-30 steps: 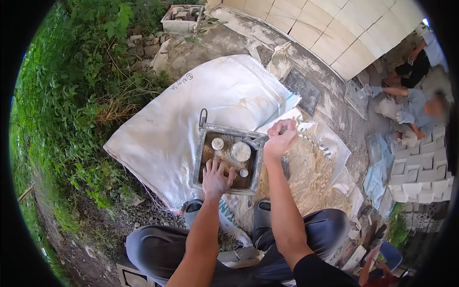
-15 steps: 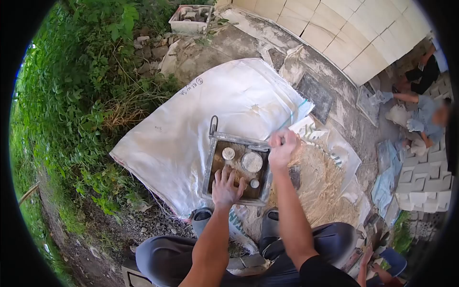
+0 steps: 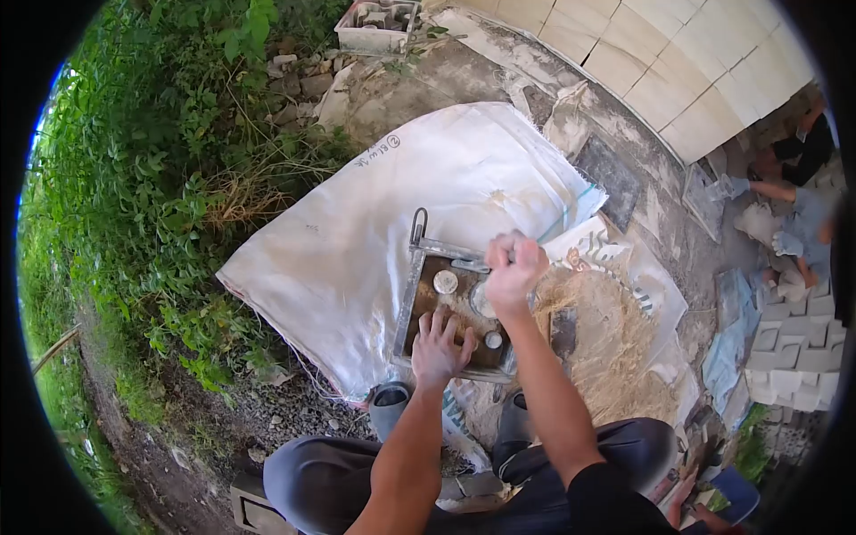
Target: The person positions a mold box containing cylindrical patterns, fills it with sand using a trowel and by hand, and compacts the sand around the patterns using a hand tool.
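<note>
A square metal frame (image 3: 407, 308) with a wire loop at its upper left corner lies on a white sack. Inside it are a brown surface and round pale pieces: one at the upper left (image 3: 445, 282), a small one at the lower right (image 3: 493, 340), and a larger one (image 3: 482, 301) partly covered by my right hand. My left hand (image 3: 439, 349) rests with spread fingers on the brown surface. Over the frame's upper right part is my right hand (image 3: 514, 272), its fingers closed. Whatever they may hold is hidden.
Beige powder (image 3: 615, 357) covers a sheet to the right, beside a dark flat block (image 3: 563, 331). The white sack (image 3: 330, 232) spreads left and up. A white crate (image 3: 376, 36) stands at the top. Co-workers (image 3: 807, 218) sit at the far right near stacked pale blocks (image 3: 794, 343).
My right hand has moved left relative to the frame, from beside its upper right corner to over it, and now partly covers the larger round piece. My left hand stays spread inside.
</note>
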Available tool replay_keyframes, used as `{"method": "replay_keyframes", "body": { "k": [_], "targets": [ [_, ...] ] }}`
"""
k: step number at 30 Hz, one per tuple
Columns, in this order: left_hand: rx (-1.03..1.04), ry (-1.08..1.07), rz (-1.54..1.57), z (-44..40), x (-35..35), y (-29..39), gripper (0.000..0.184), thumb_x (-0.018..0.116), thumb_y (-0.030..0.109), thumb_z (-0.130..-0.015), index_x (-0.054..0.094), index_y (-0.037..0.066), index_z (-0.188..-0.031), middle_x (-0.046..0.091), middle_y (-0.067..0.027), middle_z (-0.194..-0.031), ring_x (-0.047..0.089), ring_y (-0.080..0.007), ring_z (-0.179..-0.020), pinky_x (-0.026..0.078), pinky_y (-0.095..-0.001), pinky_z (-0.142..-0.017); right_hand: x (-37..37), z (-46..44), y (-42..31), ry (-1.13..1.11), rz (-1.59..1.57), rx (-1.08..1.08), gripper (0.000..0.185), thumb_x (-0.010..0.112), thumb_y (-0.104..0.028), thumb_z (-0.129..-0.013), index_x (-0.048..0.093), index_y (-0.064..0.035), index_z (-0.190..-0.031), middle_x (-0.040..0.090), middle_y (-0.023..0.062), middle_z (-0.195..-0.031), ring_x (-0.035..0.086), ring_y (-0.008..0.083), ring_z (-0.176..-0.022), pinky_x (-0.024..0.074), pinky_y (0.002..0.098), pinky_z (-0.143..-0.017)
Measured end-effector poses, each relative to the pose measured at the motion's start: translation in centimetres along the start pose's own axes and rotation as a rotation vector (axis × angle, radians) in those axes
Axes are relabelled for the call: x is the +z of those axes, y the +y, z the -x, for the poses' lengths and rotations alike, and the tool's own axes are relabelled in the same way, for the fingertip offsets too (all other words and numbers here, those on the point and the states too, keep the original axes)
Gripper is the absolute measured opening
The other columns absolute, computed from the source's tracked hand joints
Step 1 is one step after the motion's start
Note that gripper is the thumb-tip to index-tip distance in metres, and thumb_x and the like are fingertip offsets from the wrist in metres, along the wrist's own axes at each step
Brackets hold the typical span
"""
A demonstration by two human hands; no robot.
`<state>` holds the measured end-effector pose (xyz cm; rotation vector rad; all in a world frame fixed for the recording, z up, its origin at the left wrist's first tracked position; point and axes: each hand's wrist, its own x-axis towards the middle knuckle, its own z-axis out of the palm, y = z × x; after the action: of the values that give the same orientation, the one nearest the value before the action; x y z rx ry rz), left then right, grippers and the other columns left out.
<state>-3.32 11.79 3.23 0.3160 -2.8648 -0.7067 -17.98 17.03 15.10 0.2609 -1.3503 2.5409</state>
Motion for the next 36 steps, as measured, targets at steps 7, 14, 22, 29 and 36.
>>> {"method": "replay_keyframes", "body": {
  "k": [7,14,22,29,36],
  "targets": [
    [0.003,-0.007,0.008,-0.3,0.1,-0.1,0.035,0.059,0.035,-0.081,0.063,0.008,-0.103,0.053,-0.0118,-0.124,0.049,-0.0351,-0.11,0.052,-0.0429,-0.078,1.6,1.0,1.0,-0.093,0.113,0.06,0.048,0.042,-0.032,-0.09,0.032,-0.0064,-0.051,0.033,0.0026,-0.048,0.03,0.0138,-0.04,0.0231,0.0274,-0.041],
    [-0.043,-0.041,0.001,-0.1,-0.1,-0.1,0.036,0.06,0.034,-0.081,0.061,0.009,-0.106,0.052,-0.009,-0.119,0.048,-0.032,-0.11,0.052,-0.0409,-0.082,3.2,0.3,-0.3,-0.144,0.101,0.023,0.05,0.04,-0.036,-0.092,0.032,-0.0052,-0.053,0.036,0.0019,-0.047,0.033,0.0123,-0.043,0.0248,0.0287,-0.042],
    [-0.021,-0.043,-0.025,-0.4,0.2,-0.3,0.035,0.062,0.031,-0.078,0.062,0.009,-0.106,0.052,-0.0087,-0.121,0.049,-0.032,-0.108,0.053,-0.0409,-0.079,4.4,0.5,-0.3,-0.196,0.131,0.044,0.054,0.039,-0.037,-0.093,0.03,-0.0061,-0.049,0.034,0.0017,-0.045,0.032,0.0122,-0.041,0.0225,0.0286,-0.041],
    [-0.03,-0.01,0.006,-0.4,0.1,-0.1,0.03,0.062,0.029,-0.077,0.062,0.009,-0.1,0.052,-0.0092,-0.119,0.049,-0.0316,-0.108,0.053,-0.0423,-0.076,1.7,-0.2,-1.4,-0.164,0.067,-0.041,0.054,0.04,-0.042,-0.095,0.028,-0.0098,-0.053,0.024,-0.0027,-0.047,0.027,0.0111,-0.039,0.0197,0.0266,-0.039],
    [0.001,0.031,0.04,-0.3,0.0,0.2,0.027,0.062,0.026,-0.079,0.062,0.009,-0.099,0.053,-0.0098,-0.118,0.049,-0.0318,-0.107,0.052,-0.0414,-0.079,-1.7,-0.8,-2.9,-0.016,0.21,0.014,0.053,0.043,-0.041,-0.092,0.031,-0.0085,-0.051,0.031,0.0003,-0.045,0.032,0.0116,-0.039,0.0221,0.0275,-0.039]
  ]
}}
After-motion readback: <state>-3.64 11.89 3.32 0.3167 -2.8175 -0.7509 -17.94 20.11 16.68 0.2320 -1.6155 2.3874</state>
